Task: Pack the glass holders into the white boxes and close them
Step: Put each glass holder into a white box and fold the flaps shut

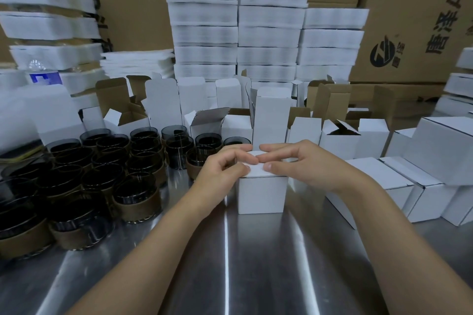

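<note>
A small white box (pixel 261 194) stands on the steel table (pixel 230 263) in the middle. Its tall lid flap (pixel 271 120) points straight up at the back. My left hand (pixel 225 166) and my right hand (pixel 297 161) lie on the box top, their fingertips pressing the side flaps down and meeting over the opening. What is inside the box is hidden. Several dark glass holders (pixel 102 169) with brown bands crowd the table to the left.
Open white boxes (pixel 340 135) stand in a row behind the hands. Closed white boxes (pixel 409 186) lie at the right. Stacks of flat white cartons (pixel 235 33) and large brown cartons (pixel 409 20) fill the back. A water bottle (pixel 44 74) stands far left.
</note>
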`<state>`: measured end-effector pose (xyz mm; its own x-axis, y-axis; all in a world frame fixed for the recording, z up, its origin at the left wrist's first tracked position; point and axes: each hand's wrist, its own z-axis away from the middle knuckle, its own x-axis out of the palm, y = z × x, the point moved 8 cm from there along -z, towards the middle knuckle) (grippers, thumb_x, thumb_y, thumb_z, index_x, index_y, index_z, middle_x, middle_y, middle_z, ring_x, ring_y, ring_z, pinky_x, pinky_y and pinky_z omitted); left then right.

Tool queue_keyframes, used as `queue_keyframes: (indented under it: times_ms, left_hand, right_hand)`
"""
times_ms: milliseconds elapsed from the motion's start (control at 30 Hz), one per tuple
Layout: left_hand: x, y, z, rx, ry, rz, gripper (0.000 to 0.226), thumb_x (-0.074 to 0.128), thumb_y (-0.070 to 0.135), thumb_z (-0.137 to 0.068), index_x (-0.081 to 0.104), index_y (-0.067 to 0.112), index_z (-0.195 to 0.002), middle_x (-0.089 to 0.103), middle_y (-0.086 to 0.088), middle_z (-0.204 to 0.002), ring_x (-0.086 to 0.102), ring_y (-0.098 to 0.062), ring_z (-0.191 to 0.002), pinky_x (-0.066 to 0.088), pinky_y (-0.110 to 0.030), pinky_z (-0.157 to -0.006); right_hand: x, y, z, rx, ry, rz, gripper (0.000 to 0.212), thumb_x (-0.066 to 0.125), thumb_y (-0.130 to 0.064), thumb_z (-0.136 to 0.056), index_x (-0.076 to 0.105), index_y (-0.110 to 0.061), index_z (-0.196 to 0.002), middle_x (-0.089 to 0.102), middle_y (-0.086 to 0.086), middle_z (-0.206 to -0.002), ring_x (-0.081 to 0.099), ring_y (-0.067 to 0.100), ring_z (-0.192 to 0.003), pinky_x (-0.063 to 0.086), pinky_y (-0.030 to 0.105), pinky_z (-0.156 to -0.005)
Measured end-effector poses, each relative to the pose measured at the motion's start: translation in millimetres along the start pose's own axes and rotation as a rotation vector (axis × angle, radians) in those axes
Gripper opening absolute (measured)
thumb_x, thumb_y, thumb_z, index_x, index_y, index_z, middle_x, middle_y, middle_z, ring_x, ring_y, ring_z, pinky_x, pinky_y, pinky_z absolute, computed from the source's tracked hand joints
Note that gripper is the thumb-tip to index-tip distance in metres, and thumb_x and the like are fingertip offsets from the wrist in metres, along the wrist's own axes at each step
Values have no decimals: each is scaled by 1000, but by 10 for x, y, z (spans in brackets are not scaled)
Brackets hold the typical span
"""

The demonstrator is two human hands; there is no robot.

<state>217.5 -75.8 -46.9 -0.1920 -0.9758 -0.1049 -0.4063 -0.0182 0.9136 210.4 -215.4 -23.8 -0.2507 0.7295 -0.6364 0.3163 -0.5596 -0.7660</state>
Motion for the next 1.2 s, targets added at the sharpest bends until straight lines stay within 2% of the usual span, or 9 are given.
queue_keyframes:
  times_ms: [100,167,367,567,733,900,1000,1100,1200]
  left_hand:
    - [8,5,0,-12,7,-4,26,59,12,-70,74,34,-68,63,11,-117,58,0,-109,43,-12,-83]
    - [2,6,-1,-12,17,0,25,58,14,-67,74,34,-69,64,11,-117,59,-2,-109,44,-15,-85]
    - [-1,30,10,28,-11,-2,44,57,-9,-84,74,28,-67,61,5,-118,59,3,-103,44,-9,-78]
    - [22,60,30,32,-10,-37,44,53,-8,-87,73,25,-66,60,6,-118,57,4,-105,44,-11,-81]
    - [44,78,39,35,-1,-49,39,50,-10,-87,71,18,-69,59,2,-120,55,5,-107,45,-12,-86]
    - [43,69,50,28,16,-35,40,50,-11,-87,71,18,-68,58,2,-122,54,4,-110,43,-11,-87]
    - [38,51,43,18,31,-28,44,50,-9,-87,72,23,-66,55,6,-127,51,-1,-117,44,-9,-84]
    - [33,46,41,18,35,-19,54,50,-8,-87,74,33,-61,52,11,-129,49,4,-118,43,-8,-81]
    - [27,43,41,13,17,-8,55,51,-8,-87,75,35,-62,51,14,-129,49,8,-116,44,-14,-85]
  right_hand:
    - [-2,-4,0,4,0,-4,19,67,-38,-83,70,-53,-94,50,-26,-133,45,-8,-115,28,24,-99]
    - [-3,-1,0,3,0,-1,19,68,-39,-83,70,-53,-95,50,-28,-131,44,-9,-116,28,24,-99]
    - [6,-3,-13,7,-5,14,18,67,-38,-84,70,-51,-96,48,-25,-135,42,-2,-122,27,33,-109]
    - [17,9,-8,4,-30,1,18,67,-43,-80,70,-50,-97,47,-24,-138,40,2,-129,25,35,-113]
    - [27,23,-7,-1,-50,-3,34,63,-56,-65,70,-50,-98,47,-29,-133,40,-5,-125,25,27,-108]
    - [41,13,-4,-20,-67,21,18,64,-45,-80,68,-52,-97,44,-31,-134,39,-4,-126,27,25,-106]
    - [39,8,10,-26,-73,40,17,62,-41,-86,67,-53,-98,43,-28,-139,38,-6,-124,26,25,-105]
    - [25,-13,14,-32,-38,97,16,59,-45,-88,67,-53,-99,41,-26,-142,36,-6,-124,26,21,-97]
    - [-15,-61,13,-41,75,231,13,55,-55,-85,65,-61,-92,42,-25,-141,34,-8,-116,28,15,-85]
